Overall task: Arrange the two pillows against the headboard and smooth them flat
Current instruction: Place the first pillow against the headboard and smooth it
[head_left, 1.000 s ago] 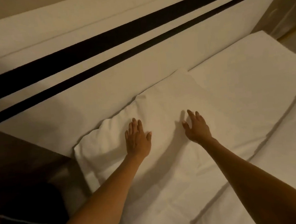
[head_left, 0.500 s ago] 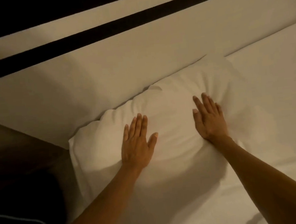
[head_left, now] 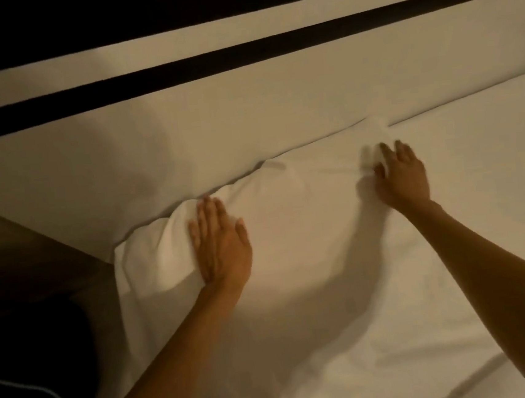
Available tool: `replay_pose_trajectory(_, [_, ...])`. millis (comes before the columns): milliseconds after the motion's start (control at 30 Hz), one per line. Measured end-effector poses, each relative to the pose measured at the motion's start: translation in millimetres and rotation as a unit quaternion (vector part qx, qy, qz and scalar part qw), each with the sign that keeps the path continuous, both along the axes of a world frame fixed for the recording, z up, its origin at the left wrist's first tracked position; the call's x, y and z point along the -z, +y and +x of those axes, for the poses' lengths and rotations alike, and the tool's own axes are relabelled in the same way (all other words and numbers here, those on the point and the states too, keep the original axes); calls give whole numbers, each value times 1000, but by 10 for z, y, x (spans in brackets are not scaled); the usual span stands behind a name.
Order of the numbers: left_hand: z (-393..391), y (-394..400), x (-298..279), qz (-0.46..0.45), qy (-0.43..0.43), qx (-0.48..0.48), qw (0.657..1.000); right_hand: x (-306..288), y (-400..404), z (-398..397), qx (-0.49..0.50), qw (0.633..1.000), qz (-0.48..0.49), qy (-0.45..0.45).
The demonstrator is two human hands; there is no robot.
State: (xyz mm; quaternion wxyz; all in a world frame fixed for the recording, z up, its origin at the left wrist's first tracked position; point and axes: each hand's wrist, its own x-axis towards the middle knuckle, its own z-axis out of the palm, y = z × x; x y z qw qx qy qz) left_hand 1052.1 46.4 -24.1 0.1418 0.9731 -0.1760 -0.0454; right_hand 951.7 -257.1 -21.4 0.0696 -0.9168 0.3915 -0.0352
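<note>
A white pillow (head_left: pixel 302 227) lies flat on the bed with its far edge against the pale headboard (head_left: pixel 247 126). My left hand (head_left: pixel 219 244) rests palm down on the pillow's left part, fingers together and pointing at the headboard. My right hand (head_left: pixel 401 174) presses flat on the pillow's far right corner, fingers slightly spread and blurred. A second white pillow (head_left: pixel 487 151) lies to the right, also along the headboard, touching the first at the corner.
The headboard carries two dark horizontal stripes (head_left: pixel 241 56). A dark wooden surface (head_left: pixel 19 254) sits at the left beside the bed, with a dark object and a thin white cable (head_left: pixel 49 392) below it. White bedding (head_left: pixel 398 362) fills the near right.
Both hands have slid outward across the pillow: the left toward its left end, the right toward its far right corner. The pillow's surface looks flatter.
</note>
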Motion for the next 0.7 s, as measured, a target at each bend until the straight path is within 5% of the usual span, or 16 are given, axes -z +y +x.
replay_pose_trajectory(167, [-98,-492,81,-55,56,56,995,70,862,696,-155,984,55,-65])
replay_pose_trajectory(267, [-16,-356,323,11,71,81,994,401,1113,745,-208,976,67,-13])
replay_pose_trajectory(700, [379,360,241,126,61,-60,988,331,-51,-147,53,992,61,96])
